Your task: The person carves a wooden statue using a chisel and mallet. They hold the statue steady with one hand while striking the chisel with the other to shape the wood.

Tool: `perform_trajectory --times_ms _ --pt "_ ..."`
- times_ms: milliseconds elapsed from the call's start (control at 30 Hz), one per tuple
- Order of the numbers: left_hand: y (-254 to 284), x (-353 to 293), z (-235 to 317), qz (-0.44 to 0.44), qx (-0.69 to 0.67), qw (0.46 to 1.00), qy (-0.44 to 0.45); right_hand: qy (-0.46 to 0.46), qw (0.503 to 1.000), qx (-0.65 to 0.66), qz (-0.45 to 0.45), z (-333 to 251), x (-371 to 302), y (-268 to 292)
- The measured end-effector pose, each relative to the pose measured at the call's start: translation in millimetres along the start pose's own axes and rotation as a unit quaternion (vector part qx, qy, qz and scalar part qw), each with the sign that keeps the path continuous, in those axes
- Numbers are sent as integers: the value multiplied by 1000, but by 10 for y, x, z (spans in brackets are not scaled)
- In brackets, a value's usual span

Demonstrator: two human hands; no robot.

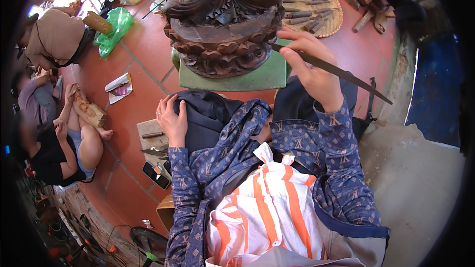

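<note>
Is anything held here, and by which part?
The right hand holds a long dark tool by the part near the carving, its tapered end sticking out rightward. The left hand rests on the knee, holding nothing.

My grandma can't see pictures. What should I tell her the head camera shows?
A person's right hand holds a long, thin, dark tool beside a dark carved sculpture on a green stand; the left hand rests on a knee. Beyond, more tools lie on a round woven tray.
</note>
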State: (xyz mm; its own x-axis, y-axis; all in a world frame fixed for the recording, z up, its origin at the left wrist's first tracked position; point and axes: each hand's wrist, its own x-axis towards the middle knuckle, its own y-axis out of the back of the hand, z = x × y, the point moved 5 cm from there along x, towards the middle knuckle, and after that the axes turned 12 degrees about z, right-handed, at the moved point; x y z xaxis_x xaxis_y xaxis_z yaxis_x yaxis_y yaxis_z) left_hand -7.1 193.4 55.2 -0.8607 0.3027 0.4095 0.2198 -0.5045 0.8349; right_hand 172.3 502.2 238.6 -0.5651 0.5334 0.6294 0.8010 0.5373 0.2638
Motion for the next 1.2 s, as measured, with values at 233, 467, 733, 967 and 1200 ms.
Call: perform_trajectory --times_ms 233,467,733,967,1200 --pt "-15 -26 -49 12 -25 1000 11 58 993 -92 -50 -83 170 -246" --pt "-5 -27 -19 9 -23 1000 11 62 987 -126 -73 -100 261 -276" --pt "21 -18 -1 11 -19 1000 0 16 998 -55 -23 -25 205 -245" --pt "24 -17 -1 6 -9 1000 10 -131 991 11 -13 153 208 -208" --pt "20 -15 -16 7 -12 1000 7 41 985 -156 -58 -105 245 -301"
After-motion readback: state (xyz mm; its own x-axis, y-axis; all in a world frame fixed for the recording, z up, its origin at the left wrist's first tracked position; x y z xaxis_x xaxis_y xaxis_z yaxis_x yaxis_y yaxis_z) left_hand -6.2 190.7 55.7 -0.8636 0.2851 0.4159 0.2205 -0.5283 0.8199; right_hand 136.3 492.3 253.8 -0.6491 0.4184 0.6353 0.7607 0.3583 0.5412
